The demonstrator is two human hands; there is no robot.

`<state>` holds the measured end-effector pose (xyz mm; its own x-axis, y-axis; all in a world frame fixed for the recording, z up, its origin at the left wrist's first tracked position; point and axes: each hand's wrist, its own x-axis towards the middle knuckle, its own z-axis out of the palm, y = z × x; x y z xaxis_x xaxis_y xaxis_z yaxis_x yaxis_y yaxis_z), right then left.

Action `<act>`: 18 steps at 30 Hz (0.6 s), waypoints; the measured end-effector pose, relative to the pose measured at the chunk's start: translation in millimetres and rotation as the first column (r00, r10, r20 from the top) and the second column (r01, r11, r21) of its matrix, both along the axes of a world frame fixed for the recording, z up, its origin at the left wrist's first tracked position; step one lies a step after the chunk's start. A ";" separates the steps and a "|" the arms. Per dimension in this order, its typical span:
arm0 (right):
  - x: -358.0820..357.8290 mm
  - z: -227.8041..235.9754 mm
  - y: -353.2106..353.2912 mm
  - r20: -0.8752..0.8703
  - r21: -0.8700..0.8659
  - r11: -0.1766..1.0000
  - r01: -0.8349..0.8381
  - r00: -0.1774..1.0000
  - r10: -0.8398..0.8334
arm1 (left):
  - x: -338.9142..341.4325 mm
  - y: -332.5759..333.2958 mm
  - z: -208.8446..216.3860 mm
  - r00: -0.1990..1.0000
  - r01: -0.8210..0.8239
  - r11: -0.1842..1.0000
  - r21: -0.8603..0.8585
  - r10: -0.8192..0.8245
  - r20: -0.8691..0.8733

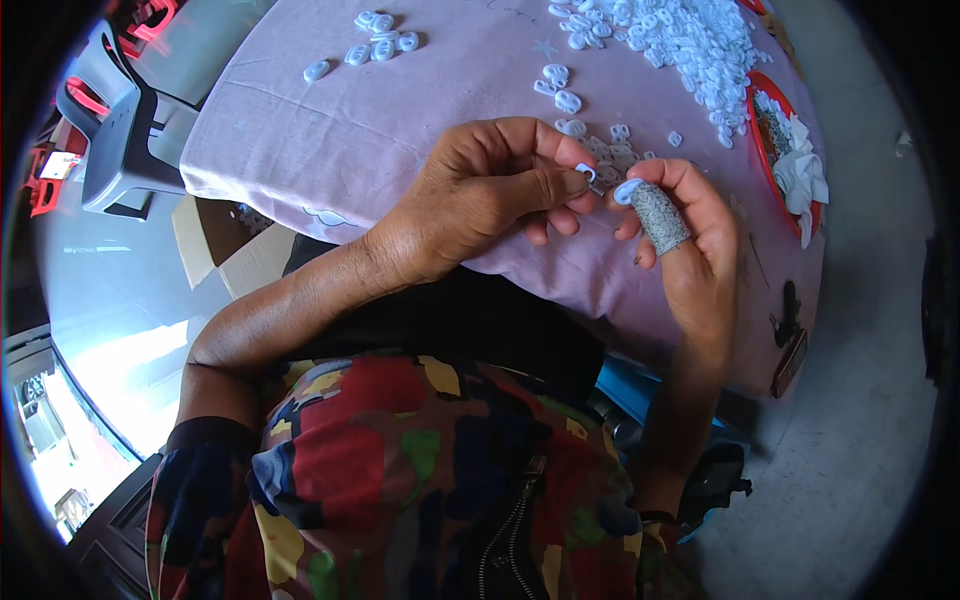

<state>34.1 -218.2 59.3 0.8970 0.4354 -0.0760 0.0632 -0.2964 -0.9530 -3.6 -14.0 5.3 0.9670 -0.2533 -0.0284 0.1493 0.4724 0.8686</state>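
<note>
Just over the near part of the pink tablecloth [330, 130], my hands are close together. My left hand [485, 190] pinches a small white plastic piece [586, 172] between thumb and forefinger, and a thin metal spring [597, 188] sticks out below it. My right hand [700, 230], its thumb wrapped in a grey speckled sleeve [660, 218], grips a white oval plastic piece [627, 192]. The two pieces are apart. Behind the fingers lies a cluster of flat whitish pieces [612, 155], partly hidden by my hands.
A large heap of white oval two-hole pieces [690, 50] covers the far right; a small group [383, 45] lies far left. At the right edge are a red basin [757, 125] with a white cloth [800, 175], keys [787, 315] and a phone [790, 363]. A grey chair [125, 150] and cardboard box [215, 240] stand left.
</note>
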 end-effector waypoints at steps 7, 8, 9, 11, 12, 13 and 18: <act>-19.6 -15.9 3.5 0.036 0.179 0.984 0.019 0.999 -0.025 | -0.2 -1.7 -0.4 1.000 -0.011 0.999 0.037 0.011 0.012; -20.7 -17.4 3.4 0.057 0.174 0.984 0.032 0.997 -0.043 | -0.8 -1.6 -0.1 1.000 -0.011 0.999 0.038 0.011 0.012; -21.0 -18.8 3.4 0.057 0.175 0.984 0.032 0.997 -0.042 | -1.5 -1.5 0.2 1.000 -0.015 0.999 0.046 0.014 0.022; -21.5 -22.2 2.9 0.071 0.205 0.977 0.052 0.995 -0.067 | -2.9 -2.3 1.5 0.999 -0.018 0.998 0.054 0.016 0.031; -21.5 -24.2 2.3 0.070 0.205 0.977 0.053 0.995 -0.069 | -3.5 -3.5 3.0 0.999 -0.026 0.995 0.094 0.021 0.048; -21.4 -26.4 1.4 0.089 0.221 0.975 0.037 0.994 -0.058 | -3.7 -4.4 3.7 0.998 -0.035 0.990 0.134 0.026 0.065; -21.7 -38.7 1.1 0.197 0.236 0.972 -0.003 0.979 -0.045 | -4.2 -6.2 3.2 0.996 -0.051 0.988 0.144 0.040 0.082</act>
<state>12.4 -217.1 20.6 0.8927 0.4000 0.2076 0.2555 -0.0698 -0.9643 -7.7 -20.2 8.5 0.9781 -0.2077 0.0149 0.0590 0.3449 0.9368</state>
